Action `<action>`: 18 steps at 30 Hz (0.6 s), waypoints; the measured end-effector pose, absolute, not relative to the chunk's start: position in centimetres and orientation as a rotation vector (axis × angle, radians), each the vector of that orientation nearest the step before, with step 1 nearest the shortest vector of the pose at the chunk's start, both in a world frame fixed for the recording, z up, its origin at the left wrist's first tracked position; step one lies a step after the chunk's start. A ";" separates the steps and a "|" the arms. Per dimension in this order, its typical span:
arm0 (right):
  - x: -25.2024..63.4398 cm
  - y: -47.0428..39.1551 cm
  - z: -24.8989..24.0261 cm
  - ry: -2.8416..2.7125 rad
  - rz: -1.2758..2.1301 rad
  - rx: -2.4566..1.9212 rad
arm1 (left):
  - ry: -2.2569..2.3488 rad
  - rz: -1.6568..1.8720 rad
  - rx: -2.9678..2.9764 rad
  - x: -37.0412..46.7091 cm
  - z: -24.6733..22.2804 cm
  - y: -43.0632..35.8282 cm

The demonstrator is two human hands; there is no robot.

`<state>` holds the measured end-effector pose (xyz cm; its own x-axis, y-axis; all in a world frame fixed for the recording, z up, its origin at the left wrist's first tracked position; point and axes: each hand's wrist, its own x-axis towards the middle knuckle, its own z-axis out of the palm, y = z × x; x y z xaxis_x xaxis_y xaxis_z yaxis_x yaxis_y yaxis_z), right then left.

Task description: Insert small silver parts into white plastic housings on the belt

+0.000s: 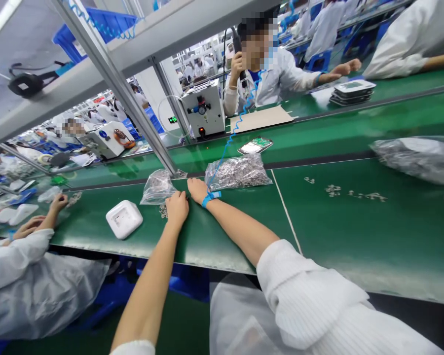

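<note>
Near the middle of the green table [336, 236]: left hand [178, 209], knuckles up, fingers bent inward. Cannot tell how far open, or whether gripping anything (fingertips turned out of sight). Just to its left, partly behind it, a little heap of metal pieces [163, 211], flat on the table. At its far left, close by, a small clear bag [157, 187], crumpled, with more such pieces dimly visible inside.

Just right of the left hand and slightly farther off: right hand [198, 191], back upward, fingers folded under. Again, cannot tell how far open or what, if anything, held (tips hidden too). Around its wrist, a blue strap [210, 198], with a coiled cord [248, 101] rising far and to the right. Just right of this hand, a full bag [240, 171] of metal pieces, lying on its side.

Left of the left hand, well apart, a white box [124, 219] with rounded corners. Beyond the full bag, a green board [258, 145]. Toward the right, past a pale line [286, 212] across the table, loose pieces [333, 191] in a scattered row (one apart from the others), and farther right a large bag [422, 158]. On the far side, a seated co-worker [281, 74], one hand raised to a dark tool [238, 42].
</note>
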<state>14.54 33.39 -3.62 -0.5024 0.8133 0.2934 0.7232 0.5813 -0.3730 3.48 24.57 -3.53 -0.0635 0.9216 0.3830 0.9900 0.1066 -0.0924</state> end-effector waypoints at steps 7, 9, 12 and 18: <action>15.1 32.5 -3.5 -2.271 0.461 -1.009 | -2.091 -0.298 -1.801 4.3 -4.8 25.8; 15.5 32.6 -3.7 -2.225 0.534 -0.993 | -2.100 -0.331 -1.811 4.4 -4.6 26.8; 15.9 33.0 -4.1 -2.155 0.629 -1.006 | -2.113 -0.458 -1.813 4.7 -4.7 28.4; 16.2 34.2 -4.5 -2.033 0.844 -0.897 | -2.053 -0.864 -1.720 3.7 -4.9 29.1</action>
<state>16.15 34.18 -4.46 -0.4765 0.8014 0.3615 0.3096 0.5378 -0.7842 3.74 29.13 -4.88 -0.2194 0.7692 0.6002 0.9669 0.0892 0.2391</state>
